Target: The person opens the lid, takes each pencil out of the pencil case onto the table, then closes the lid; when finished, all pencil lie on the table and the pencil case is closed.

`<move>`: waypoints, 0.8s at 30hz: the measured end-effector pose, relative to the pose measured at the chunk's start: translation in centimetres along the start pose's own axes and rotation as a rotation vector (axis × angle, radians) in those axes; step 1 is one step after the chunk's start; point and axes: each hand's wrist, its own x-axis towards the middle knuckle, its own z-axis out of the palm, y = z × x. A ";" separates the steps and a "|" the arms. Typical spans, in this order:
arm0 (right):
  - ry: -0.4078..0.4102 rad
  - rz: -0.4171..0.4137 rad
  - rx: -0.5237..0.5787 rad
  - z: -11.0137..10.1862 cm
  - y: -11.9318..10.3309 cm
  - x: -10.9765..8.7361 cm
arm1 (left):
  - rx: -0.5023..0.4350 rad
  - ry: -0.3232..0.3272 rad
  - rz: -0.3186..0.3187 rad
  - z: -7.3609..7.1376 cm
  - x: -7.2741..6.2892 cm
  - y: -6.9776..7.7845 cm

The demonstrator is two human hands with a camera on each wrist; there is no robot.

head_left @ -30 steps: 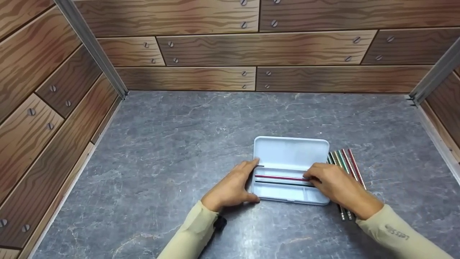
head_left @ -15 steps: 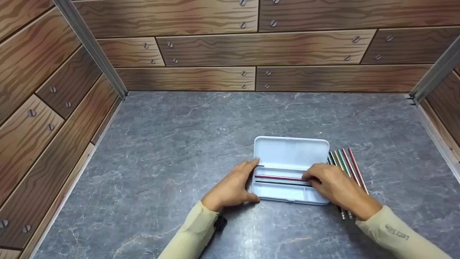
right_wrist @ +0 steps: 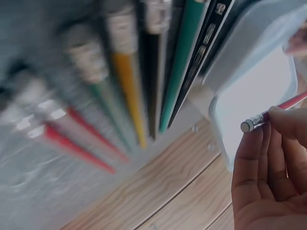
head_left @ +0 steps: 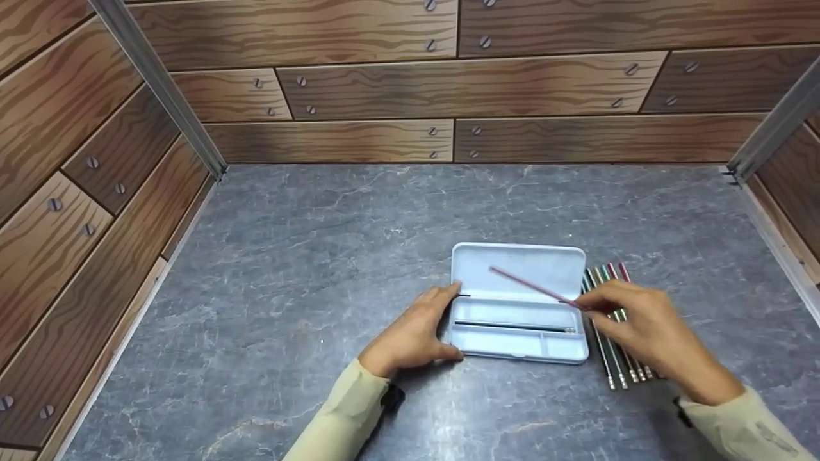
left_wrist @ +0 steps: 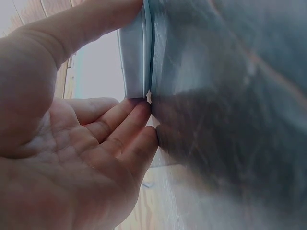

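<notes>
An open light-blue pencil case (head_left: 500,343) lies on the table, its lid (head_left: 480,256) folded back. My left hand (head_left: 410,333) holds the case's left end, thumb at the front corner and fingers toward the hinge; in the left wrist view the fingertips (left_wrist: 141,108) meet its edge (left_wrist: 134,57). Between thumb and fingers my right hand (head_left: 653,330) pinches a red pencil (head_left: 528,283), tilted above the case. Its silver-banded eraser end (right_wrist: 254,123) sticks out past the fingers in the right wrist view. One dark pencil (head_left: 506,326) lies lengthwise in the case.
Several pencils, including a yellow pencil (right_wrist: 128,91) and a green pencil (right_wrist: 184,52), lie side by side just right of the case, partly under the right hand in the head view. Wood-patterned walls (head_left: 359,141) enclose the marbled grey table (head_left: 320,243).
My right hand has lifted the red pencil out of the case and moved right with it, tilting its far end up over the lid. The left hand stays put.
</notes>
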 end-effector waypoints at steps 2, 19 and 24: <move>0.015 0.045 -0.007 -0.9 0.3 -0.3 | -0.006 0.003 0.007 0.0 0.0 0.0; -0.002 0.580 -0.136 -5.0 4.3 -5.0 | -0.006 0.003 0.009 0.0 0.0 -0.2; -0.051 0.605 -0.197 -5.5 4.9 -5.8 | 0.000 0.002 0.007 0.0 0.1 -0.1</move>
